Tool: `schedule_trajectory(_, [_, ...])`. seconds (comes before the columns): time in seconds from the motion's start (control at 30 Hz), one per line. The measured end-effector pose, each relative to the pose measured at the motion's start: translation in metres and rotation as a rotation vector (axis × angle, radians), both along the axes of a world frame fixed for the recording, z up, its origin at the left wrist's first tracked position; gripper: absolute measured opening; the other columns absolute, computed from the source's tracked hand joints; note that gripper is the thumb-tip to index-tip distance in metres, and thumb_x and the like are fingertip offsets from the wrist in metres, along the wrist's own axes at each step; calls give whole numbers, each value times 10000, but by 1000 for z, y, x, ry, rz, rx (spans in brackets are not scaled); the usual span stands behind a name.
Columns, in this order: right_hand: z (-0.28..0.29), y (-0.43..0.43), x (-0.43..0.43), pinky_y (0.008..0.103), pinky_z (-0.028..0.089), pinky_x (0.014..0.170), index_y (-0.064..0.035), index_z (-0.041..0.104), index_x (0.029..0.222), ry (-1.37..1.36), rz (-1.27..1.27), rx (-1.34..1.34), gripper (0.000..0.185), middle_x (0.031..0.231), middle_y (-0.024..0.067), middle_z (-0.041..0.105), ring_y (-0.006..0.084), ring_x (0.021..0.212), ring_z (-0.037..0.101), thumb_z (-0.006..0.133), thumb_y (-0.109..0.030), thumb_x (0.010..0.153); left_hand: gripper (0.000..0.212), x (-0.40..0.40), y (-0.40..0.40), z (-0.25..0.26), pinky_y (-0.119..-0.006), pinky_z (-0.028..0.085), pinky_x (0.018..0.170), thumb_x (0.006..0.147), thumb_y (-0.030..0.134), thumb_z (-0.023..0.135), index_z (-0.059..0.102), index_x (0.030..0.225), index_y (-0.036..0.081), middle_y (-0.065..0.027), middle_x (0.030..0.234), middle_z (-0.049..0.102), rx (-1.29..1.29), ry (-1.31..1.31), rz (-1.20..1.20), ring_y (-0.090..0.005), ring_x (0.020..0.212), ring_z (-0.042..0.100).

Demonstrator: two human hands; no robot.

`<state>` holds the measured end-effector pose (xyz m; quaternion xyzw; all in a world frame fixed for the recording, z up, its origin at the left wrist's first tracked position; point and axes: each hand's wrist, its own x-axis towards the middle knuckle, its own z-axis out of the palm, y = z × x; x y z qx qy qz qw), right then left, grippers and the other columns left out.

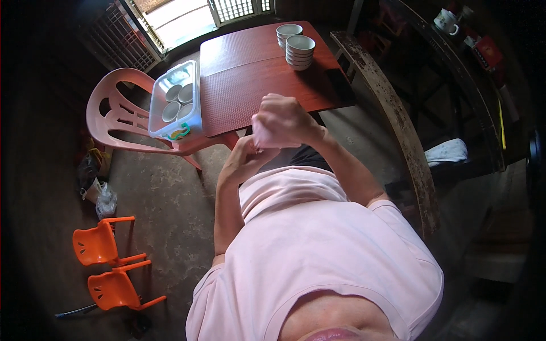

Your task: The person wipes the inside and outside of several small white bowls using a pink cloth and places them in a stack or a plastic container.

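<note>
Over the near edge of the red table (251, 81), my right hand (286, 119) is closed like a fist around what looks like a thin pink cloth (265, 133). My left hand (245, 157) is just below it, close to the cloth; its fingertips are partly hidden, so its grip is unclear. Two stacks of white bowls stand near the far right of the table, the front stack (300, 53) and a shorter one (289, 30) behind. A clear plastic box (197, 98) with a green handle, left of the table, holds several bowls (171, 111).
The box rests on a pink plastic chair (96, 111). A worn wooden bench (396, 102) curves along the right, with a white patterned cloth (447, 152) beyond it. Two small orange chairs (94, 246) lie lower left, near plastic bags (106, 201). A teapot (445, 21) stands upper right.
</note>
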<state>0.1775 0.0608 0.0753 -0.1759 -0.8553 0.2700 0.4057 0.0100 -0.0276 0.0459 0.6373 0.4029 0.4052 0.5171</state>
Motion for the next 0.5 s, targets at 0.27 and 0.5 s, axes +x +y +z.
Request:
schedule_trajectory(0.27, [-56,22,1,314,460,568,-21,619,883,295,-136,-391,407,677,21,557,137,577,537,428,-373,955,303,10,13,6,-232,494,758,748,36,709,618,1030,-28,-56,929,654,-94,-516,140,-90,837,606])
schedule_trajectory(0.5, [-8,-12,-10,311,471,568,-39,612,734,10,-298,-76,331,597,-1,542,118,581,559,554,-316,906,324,20,10,10,-238,521,692,717,88,771,622,978,-32,-54,836,668,130,-148,309,-98,749,625])
